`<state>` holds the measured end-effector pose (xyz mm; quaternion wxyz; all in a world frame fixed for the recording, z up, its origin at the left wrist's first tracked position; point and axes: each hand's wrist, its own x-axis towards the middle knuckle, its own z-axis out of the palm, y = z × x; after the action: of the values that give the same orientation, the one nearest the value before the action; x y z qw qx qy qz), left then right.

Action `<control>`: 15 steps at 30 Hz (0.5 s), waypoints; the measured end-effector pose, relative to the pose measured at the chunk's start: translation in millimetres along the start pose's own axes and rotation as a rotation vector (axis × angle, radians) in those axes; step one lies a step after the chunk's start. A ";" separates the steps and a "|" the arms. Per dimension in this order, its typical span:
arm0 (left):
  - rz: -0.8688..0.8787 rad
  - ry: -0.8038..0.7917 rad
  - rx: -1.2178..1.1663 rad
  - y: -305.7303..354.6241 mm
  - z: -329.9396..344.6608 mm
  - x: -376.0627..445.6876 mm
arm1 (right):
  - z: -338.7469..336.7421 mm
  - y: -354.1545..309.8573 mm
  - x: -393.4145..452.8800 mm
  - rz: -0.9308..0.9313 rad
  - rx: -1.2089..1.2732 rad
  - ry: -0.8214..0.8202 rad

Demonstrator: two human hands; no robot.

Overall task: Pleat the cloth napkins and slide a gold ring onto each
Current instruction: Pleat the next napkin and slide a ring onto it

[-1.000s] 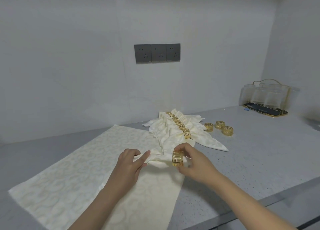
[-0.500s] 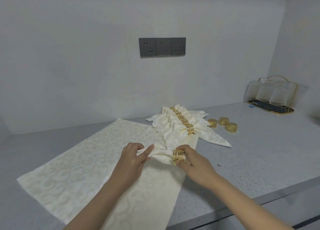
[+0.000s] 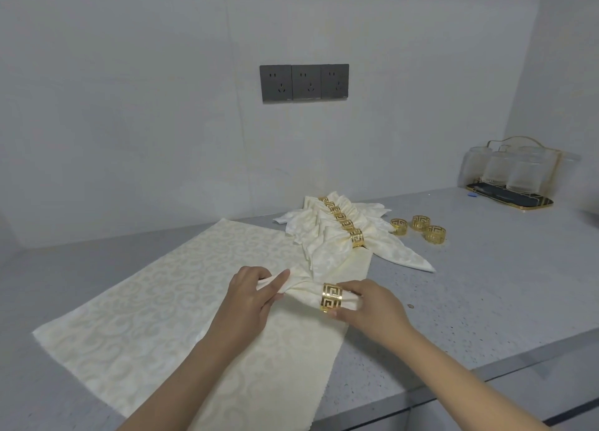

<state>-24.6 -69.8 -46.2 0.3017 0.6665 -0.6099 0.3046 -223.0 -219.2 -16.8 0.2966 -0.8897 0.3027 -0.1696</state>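
the left hand [image 3: 251,296] pinches the gathered cream napkin [image 3: 301,292] above a flat cream cloth [image 3: 155,304] on the grey counter [image 3: 486,284]. the right hand [image 3: 369,307] grips a gold ring [image 3: 332,297] round the napkin's end. 3 loose gold rings [image 3: 418,228] sit beside the ringed napkins [image 3: 334,232].

left hand [image 3: 249,296] grip pinching | right hand [image 3: 372,307] grip pinching
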 end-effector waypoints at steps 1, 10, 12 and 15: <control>-0.002 -0.006 -0.002 -0.6 -0.4 -0.2 | -0.4 -0.6 -0.1 0.006 0.023 -0.001; -0.003 -0.166 -0.096 4.5 6.6 -10.9 | 7.4 -5.9 -2.3 0.032 -0.068 0.030; -0.031 -0.223 -0.132 5.6 8.3 -17.5 | 8.5 -3.1 -3.5 0.027 -0.122 -0.017; -0.067 -0.299 -0.206 8.8 12.0 -26.6 | 14.2 2.6 -0.9 -0.044 -0.377 -0.007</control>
<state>-34.8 -63.0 -74.1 0.2842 0.6900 -0.6533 0.1278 -218.0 -214.3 -29.5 0.1219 -0.9366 0.3086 -0.1130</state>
